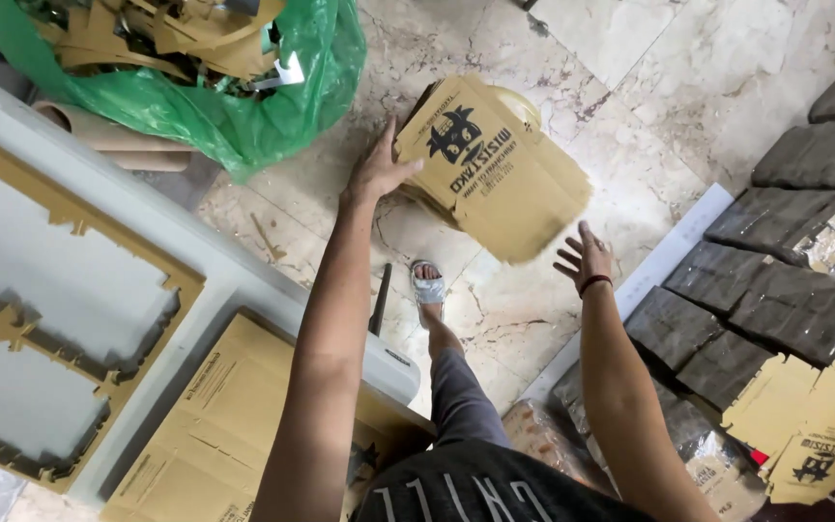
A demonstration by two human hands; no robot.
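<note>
1. Stack of brown die-cut cardboard blanks [495, 174], upper centre, blurred at its lower edge; what lies under it is hidden.
2. Left hand [379, 169] open, fingers spread, touching the stack's left side.
3. Right hand [584, 259] open, empty, just beside the stack's lower right.
4. Marble floor [727, 68]; green bag [244, 116] of offcuts upper left; wrapped bundles [775, 300] right.

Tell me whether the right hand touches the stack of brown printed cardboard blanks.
Apart: the head view shows marble floor between the open right hand and the stack.

You wore a dark shirt with pale lettering, grey trousers, and a grey open-toed sandal [427, 287]. Your arms were bare, and a dark band [594, 283] circled your right wrist.
</note>
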